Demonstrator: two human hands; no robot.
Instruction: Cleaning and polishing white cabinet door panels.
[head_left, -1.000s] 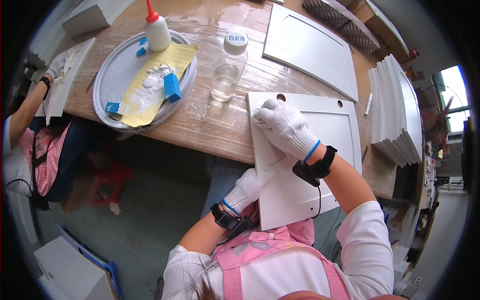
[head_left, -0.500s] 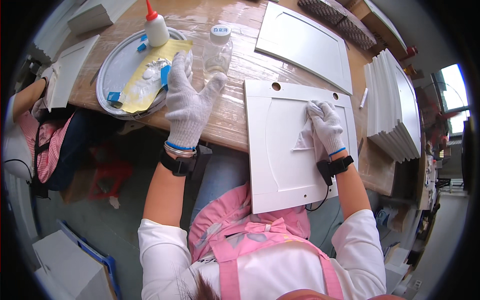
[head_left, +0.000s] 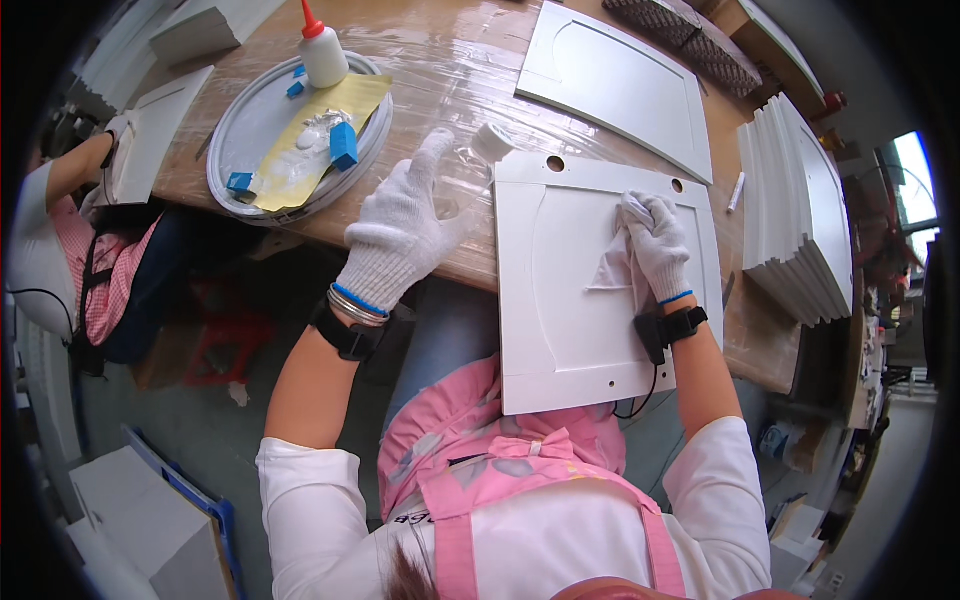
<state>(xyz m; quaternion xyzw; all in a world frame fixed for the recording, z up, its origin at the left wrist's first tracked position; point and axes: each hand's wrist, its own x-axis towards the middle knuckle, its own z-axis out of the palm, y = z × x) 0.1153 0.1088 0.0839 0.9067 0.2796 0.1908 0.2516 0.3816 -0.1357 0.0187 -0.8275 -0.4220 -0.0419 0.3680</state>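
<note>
My left hand, in a white knit glove, is closed round a clear plastic bottle with a white cap. The bottle is tilted, its cap toward the white panel, and the glove covers much of its body. My right hand, gloved too, grips a bunched white cloth against the face of the white cabinet door panel. This panel has a recessed middle and two round holes along its far edge. It lies partly on the table, its near end over my lap.
At left, a round lid carries yellow sandpaper with white paste, blue blocks and a red-tipped glue bottle. Another panel lies behind; stacked panels and a white marker are right. Another person's arm works far left.
My left hand has turned and closed on the clear bottle, which has gone from upright to tilted right. The right hand and cloth have barely moved. The view has shifted slightly.
</note>
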